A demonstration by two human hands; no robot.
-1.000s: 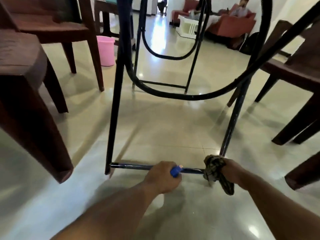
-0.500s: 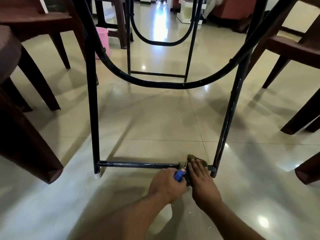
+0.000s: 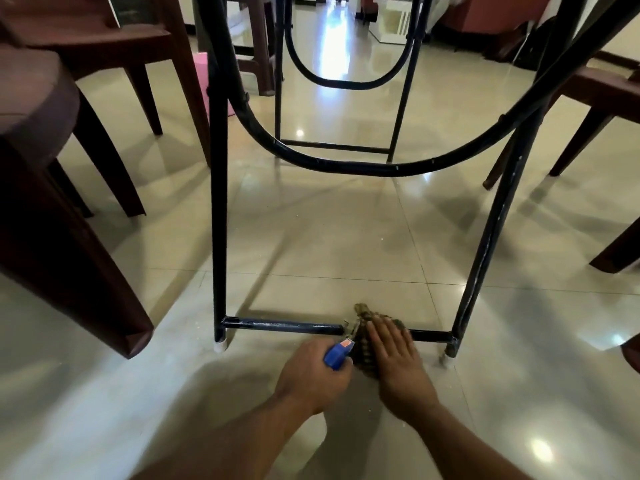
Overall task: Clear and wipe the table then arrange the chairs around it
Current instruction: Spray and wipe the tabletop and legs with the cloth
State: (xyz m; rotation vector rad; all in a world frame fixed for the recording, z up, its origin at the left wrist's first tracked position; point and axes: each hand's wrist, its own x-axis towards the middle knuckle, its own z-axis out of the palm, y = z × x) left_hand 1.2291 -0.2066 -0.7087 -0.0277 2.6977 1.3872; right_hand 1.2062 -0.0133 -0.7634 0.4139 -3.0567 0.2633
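Blue plastic forms the handle of a small tool [image 3: 337, 355], gripped in the left hand [image 3: 310, 374] with the fingers curled round it. Its metal tip points at the bar [image 3: 284, 325]. What kind of tool it is cannot be told. Just beside it, the right hand [image 3: 394, 363] lies flat, fingers straight and together, pressing a dark patterned cloth [image 3: 363, 355] onto the bar. The cloth drapes over the bar, right of its middle, and hangs down on the near side. Both forearms enter from the bottom edge.

The bar is black metal, low and level just above the floor [image 3: 329, 244]. It joins the two near legs of the table frame [image 3: 218, 202], the only part of the table that shows. Each leg ends in a pale foot cap. A curved black brace [image 3: 346, 168] sags between the legs higher up. A second pair of legs, with its own bar and brace, stands farther back.

The left chair [image 3: 52, 188], dark brown, stands close beside the frame. The right chair [image 3: 609, 95], also brown, stands near it on the other side. A pink bucket [image 3: 201, 81] stands behind the left leg, partly hidden. A white crate [image 3: 391, 19] sits at the far end of the glossy tiled room.
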